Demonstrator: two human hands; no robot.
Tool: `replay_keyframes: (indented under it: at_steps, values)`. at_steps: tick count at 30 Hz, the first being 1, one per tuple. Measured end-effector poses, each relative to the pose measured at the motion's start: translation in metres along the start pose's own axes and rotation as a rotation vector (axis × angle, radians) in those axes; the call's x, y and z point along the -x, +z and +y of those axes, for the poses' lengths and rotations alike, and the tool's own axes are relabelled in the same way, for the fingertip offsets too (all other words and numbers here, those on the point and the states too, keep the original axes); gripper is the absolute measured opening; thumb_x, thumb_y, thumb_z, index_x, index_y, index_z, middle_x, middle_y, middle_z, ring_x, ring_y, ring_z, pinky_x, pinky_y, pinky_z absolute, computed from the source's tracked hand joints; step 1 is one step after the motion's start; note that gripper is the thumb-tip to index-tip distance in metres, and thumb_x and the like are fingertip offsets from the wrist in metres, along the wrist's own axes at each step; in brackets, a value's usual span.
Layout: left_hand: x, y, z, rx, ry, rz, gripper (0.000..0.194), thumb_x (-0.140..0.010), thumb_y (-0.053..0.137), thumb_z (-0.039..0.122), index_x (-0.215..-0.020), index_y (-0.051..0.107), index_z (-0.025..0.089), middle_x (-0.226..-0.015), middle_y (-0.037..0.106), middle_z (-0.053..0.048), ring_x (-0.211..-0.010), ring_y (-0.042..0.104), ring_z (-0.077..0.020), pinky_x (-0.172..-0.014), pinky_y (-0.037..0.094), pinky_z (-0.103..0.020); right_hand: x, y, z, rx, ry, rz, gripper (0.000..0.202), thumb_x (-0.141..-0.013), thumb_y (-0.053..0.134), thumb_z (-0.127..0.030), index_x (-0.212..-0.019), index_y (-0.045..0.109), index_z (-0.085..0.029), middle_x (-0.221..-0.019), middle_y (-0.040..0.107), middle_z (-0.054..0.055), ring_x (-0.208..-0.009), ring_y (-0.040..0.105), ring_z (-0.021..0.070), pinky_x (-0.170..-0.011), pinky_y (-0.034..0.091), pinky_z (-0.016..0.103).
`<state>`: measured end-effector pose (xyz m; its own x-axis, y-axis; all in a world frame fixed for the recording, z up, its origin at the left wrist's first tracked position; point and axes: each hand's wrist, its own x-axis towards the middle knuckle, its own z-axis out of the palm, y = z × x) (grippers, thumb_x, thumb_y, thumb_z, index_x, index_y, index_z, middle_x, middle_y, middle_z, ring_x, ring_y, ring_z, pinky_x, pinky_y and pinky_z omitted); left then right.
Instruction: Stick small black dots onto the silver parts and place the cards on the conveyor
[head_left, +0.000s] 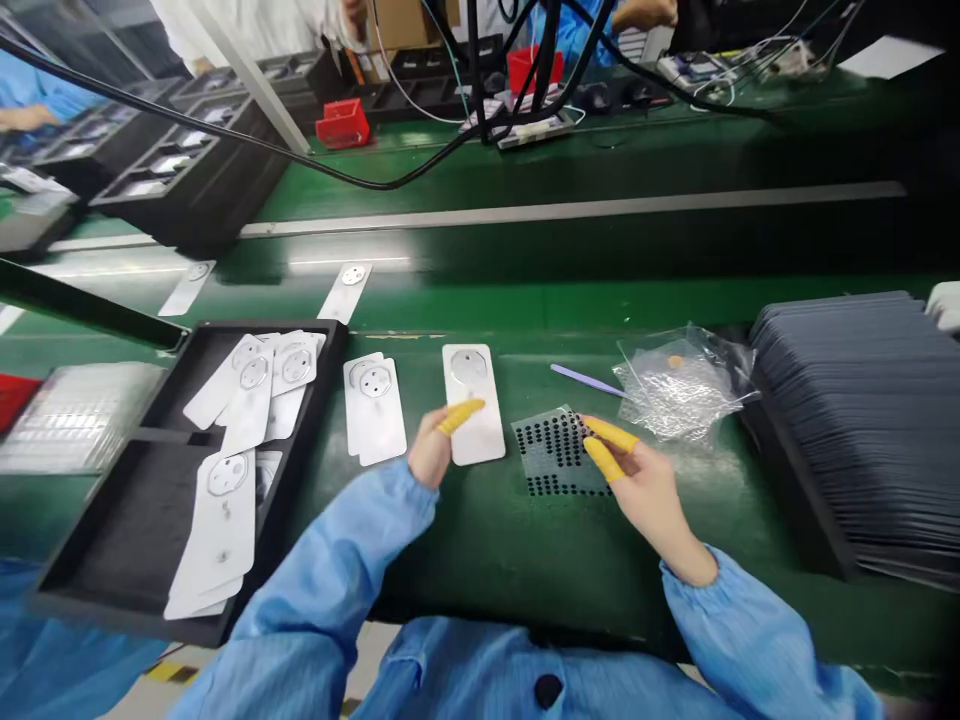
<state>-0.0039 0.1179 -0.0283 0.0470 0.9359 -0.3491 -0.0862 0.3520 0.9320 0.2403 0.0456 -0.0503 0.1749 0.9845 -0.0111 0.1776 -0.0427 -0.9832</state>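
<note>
Presently, the white plate lies flat on the green counter, its long axis running away from the person, the end with the round recess pointing toward the far side. The left hand rests at the plate's near left edge, its yellow-cotted finger laid across the plate's face; the remaining fingers are curled under and hidden, so whether the plate is actually gripped cannot be told. Just to the right of the plate lies a clear sheet of black dots, its long axis also running roughly away from the person. The right hand sits at the sheet's right edge, two yellow-cotted fingertips pinched together on or over the dots; what, if anything, is caught between them is too small to make out. A second white plate pair lies flat just left of the left hand. A black tray at left holds further plates in loose overlap. A purple stick and a crumpled clear bag lie beyond the right hand. A stack of dark sheets is cut off at the right edge.
</note>
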Motion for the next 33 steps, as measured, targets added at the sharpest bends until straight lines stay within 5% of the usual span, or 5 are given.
replay_keyframes:
  at_steps: [3,8,13,28,33]
  values:
    - [0.033,0.013,-0.024,0.063,-0.058,-0.109,0.065,-0.054,0.077,0.062,-0.093,0.073,0.010,-0.094,0.075,-0.015,-0.089,0.070,-0.0316,-0.080,0.056,-0.044,-0.010,0.004,-0.008,0.060,-0.053,-0.054,0.029,-0.084,0.062,-0.038,-0.107,0.067,-0.022,-0.115,0.068,0.007,-0.107,0.065,0.0232,-0.096,0.054,0.044]
    - [0.052,0.028,-0.040,0.075,-0.147,-0.077,0.049,-0.051,0.085,0.050,-0.078,0.074,0.010,-0.078,0.075,-0.011,-0.059,0.069,-0.0204,-0.053,0.057,-0.031,-0.011,0.019,-0.013,0.386,-0.364,0.040,0.026,-0.086,0.060,-0.030,-0.110,0.065,-0.022,-0.117,0.065,0.009,-0.113,0.060,0.0257,-0.100,0.050,0.049]
    - [0.065,0.022,-0.049,0.091,-0.112,-0.077,0.051,-0.056,0.082,0.051,-0.085,0.074,0.009,-0.083,0.075,-0.010,-0.069,0.070,-0.0211,-0.063,0.059,-0.032,0.012,0.041,-0.011,0.429,-0.654,-0.053,0.026,-0.086,0.057,-0.017,-0.111,0.062,-0.025,-0.106,0.064,0.008,-0.101,0.061,0.0218,-0.086,0.055,0.041]
    - [0.078,0.016,-0.065,-0.485,0.216,-0.083,0.028,-0.076,0.062,0.023,-0.100,0.070,0.014,-0.088,0.075,-0.006,-0.075,0.070,-0.0229,-0.074,0.057,-0.033,0.026,0.057,0.004,0.559,-0.790,-0.295,0.027,-0.087,0.045,-0.011,-0.105,0.062,-0.022,-0.108,0.067,0.011,-0.105,0.062,0.0219,-0.099,0.049,0.052]
    - [0.077,0.020,-0.064,-0.585,0.283,-0.057,0.028,-0.078,0.058,0.022,-0.102,0.071,0.013,-0.093,0.075,-0.009,-0.081,0.071,-0.0253,-0.075,0.056,-0.034,0.026,0.068,0.009,0.355,-0.535,-0.199,0.016,-0.086,0.053,-0.016,-0.100,0.060,-0.022,-0.101,0.067,0.008,-0.095,0.064,0.0187,-0.086,0.056,0.040]
